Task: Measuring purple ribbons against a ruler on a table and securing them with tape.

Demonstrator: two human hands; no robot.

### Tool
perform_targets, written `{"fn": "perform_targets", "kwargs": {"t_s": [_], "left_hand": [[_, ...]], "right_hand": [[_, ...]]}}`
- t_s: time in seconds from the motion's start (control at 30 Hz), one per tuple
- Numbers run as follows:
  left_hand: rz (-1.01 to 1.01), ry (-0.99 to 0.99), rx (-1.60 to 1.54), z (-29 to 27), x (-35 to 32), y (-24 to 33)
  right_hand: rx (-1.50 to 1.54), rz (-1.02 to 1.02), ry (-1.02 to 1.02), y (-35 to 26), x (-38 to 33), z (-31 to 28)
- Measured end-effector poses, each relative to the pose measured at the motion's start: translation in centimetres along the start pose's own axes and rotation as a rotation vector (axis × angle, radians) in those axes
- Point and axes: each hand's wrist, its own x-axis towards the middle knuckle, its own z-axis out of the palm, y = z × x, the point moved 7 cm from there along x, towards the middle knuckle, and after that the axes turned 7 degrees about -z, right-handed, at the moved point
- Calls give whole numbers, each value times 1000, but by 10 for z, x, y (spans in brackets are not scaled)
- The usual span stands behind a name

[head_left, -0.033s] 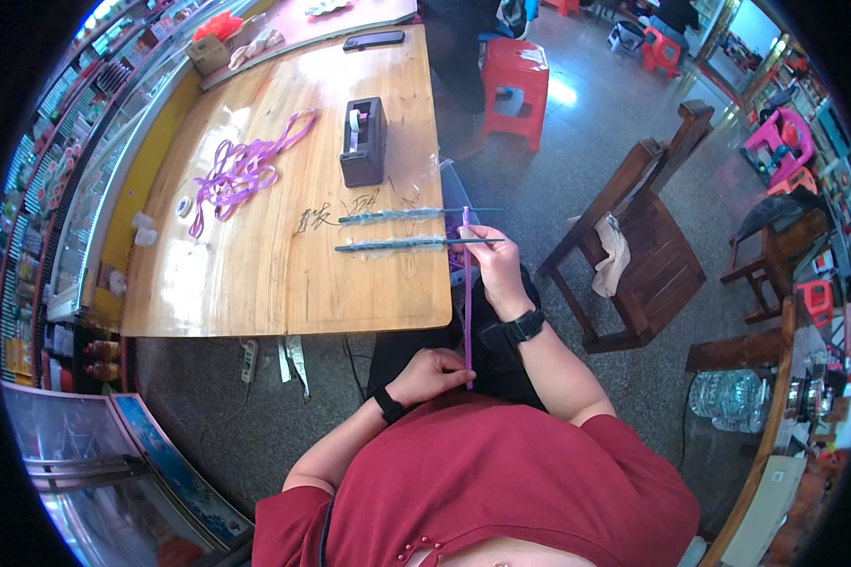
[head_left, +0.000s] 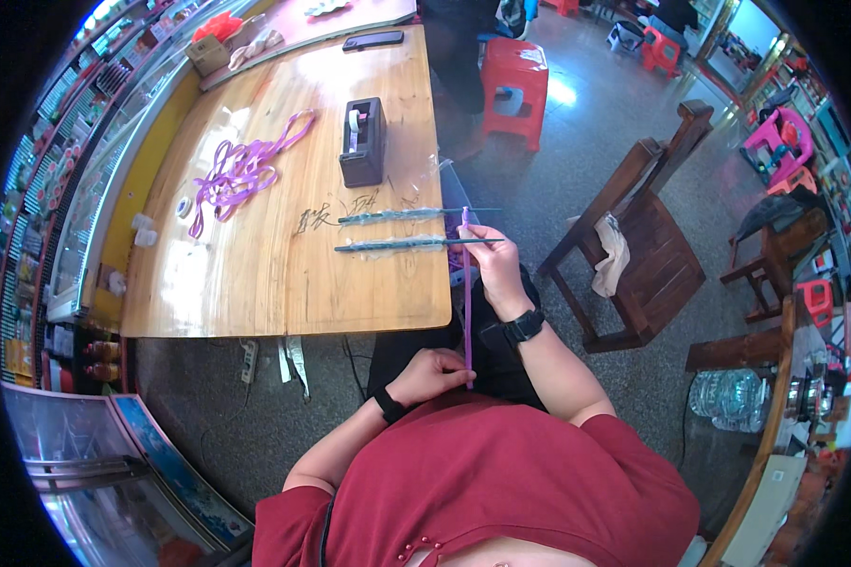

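A narrow purple ribbon (head_left: 468,312) runs taut and nearly straight between my two hands, just off the table's right edge. My left hand (head_left: 430,375), close to my shirt, is closed in a pinch on its lower end. Higher up, my right hand (head_left: 498,265) pinches the ribbon beside the near thin dark rod (head_left: 378,246). That rod's end crosses the right fingertips; whether they grip it too, I cannot tell. A second dark rod (head_left: 369,218) lies parallel, farther away, and the ribbon's top reaches it. Crinkled clear film covers part of both rods, which jut past the table edge.
On the wooden table (head_left: 284,293) lie a tangled purple ribbon pile (head_left: 236,175), a black tape dispenser (head_left: 364,142), a small tape roll (head_left: 184,205) and a phone (head_left: 373,41). A wooden chair (head_left: 648,265) stands right, a red stool (head_left: 515,90) beyond the table.
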Motion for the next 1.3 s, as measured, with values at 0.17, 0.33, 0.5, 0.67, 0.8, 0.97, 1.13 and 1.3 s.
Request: {"fn": "perform_targets", "kwargs": {"t_s": [0.17, 0.33, 0.5, 0.67, 0.8, 0.97, 1.13, 1.3], "left_hand": [[6, -23, -11, 3, -1, -4], [24, -6, 9, 1, -2, -7], [7, -33, 2, 1, -2, -3], [11, -39, 4, 4, -1, -5], [-2, -13, 6, 3, -2, -6], [-49, -27, 22, 4, -2, -8], [-73, 41, 64, -1, -3, -12], [-148, 53, 91, -3, 0, -14]], "right_hand": [[-18, -50, -18, 0, -6, -1], [112, 97, -46, 18, -22, -10], [96, 97, -96, 14, -29, -5], [35, -30, -42, 11, -8, -10], [-33, -38, -2, -4, 8, -1], [41, -67, -12, 3, 15, 0], [121, 6, -41, 11, -6, -8], [36, 59, -108, 9, -27, -8]]}}
